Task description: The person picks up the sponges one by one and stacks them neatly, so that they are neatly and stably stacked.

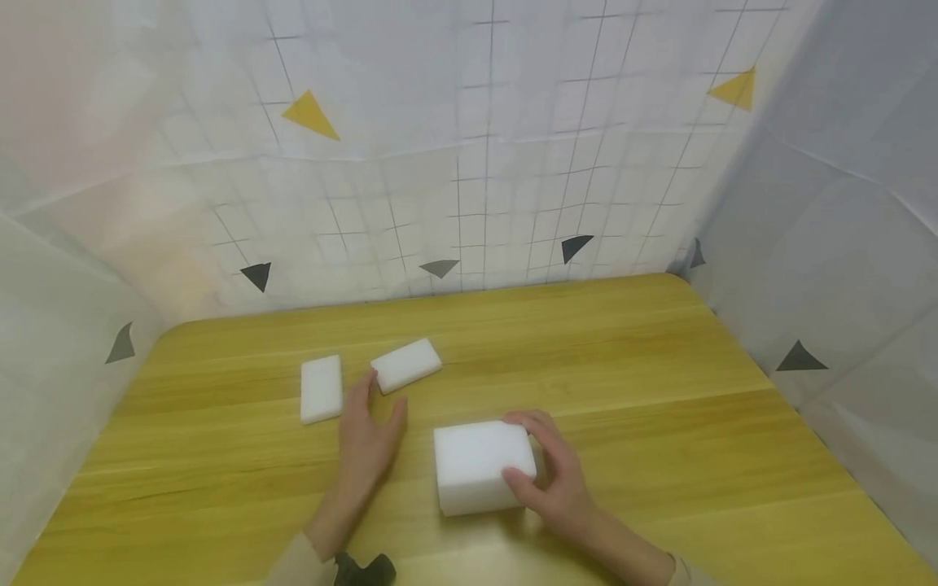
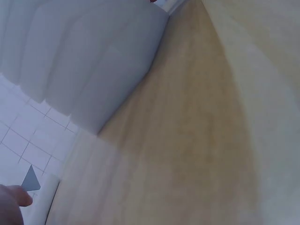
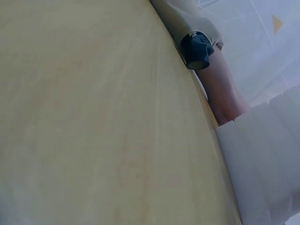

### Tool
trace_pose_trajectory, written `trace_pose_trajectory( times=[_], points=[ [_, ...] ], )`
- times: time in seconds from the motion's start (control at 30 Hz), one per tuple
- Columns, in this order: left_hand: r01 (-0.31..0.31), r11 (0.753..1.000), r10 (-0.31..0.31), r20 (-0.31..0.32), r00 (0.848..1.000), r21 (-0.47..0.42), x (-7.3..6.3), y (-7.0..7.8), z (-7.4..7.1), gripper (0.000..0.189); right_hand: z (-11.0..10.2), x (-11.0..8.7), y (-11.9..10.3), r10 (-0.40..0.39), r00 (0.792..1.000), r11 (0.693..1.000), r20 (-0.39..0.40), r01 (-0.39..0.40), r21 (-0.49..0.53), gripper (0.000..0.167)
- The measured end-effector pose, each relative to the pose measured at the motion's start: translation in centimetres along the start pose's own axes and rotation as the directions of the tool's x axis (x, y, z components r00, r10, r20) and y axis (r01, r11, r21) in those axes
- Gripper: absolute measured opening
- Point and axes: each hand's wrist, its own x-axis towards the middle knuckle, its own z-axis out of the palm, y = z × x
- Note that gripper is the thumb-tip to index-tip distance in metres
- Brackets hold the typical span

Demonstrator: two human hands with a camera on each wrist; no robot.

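Observation:
In the head view my right hand [image 1: 560, 488] grips the right end of a stack of white sponges [image 1: 484, 456], thumb at the near face and fingers over the far side. The left wrist view shows several slabs in this stack [image 2: 89, 61], lying face to face. My left hand [image 1: 370, 439] reaches over the table with thumb and fingers spread. One fingertip is right at the left end of a loose white sponge [image 1: 406, 366], which lies flat and slanted. Another flat white sponge [image 1: 321, 389] lies just left of that hand.
Everything lies on a wood-grain table [image 1: 623, 350]. Pale sheeting [image 1: 410, 212] with grid lines and triangle marks hangs behind it and along both sides. A dark wrist camera [image 3: 196, 50] sits on the left forearm, close to the stack.

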Motion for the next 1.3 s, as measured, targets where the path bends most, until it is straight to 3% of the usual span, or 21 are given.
trace_pose_trajectory(
  times=[0.07,0.27,0.63,1.3],
  points=[
    [0.019,1.000,-0.020,0.022,1.000,0.021,0.1,0.0,-0.1,0.069,0.0,0.0,0.1,-0.005,1.000,1.000,0.000,0.005,-0.006,0.059],
    [-0.002,0.998,0.001,0.015,1.000,0.060,1.0,-0.6,-0.1,0.070,0.0,0.0,0.2,-0.016,1.000,1.000,0.002,0.016,-0.005,0.060],
    [0.046,0.997,-0.051,0.081,0.995,0.055,2.5,-1.3,-0.3,0.078,-0.1,-0.1,0.1,-0.017,1.000,1.000,0.002,0.017,-0.009,0.060],
    [0.077,0.994,-0.087,0.123,0.989,0.083,3.1,-1.4,-0.4,0.075,-0.1,-0.1,0.2,-0.031,0.999,0.999,0.009,0.031,-0.013,0.059]
  ],
)
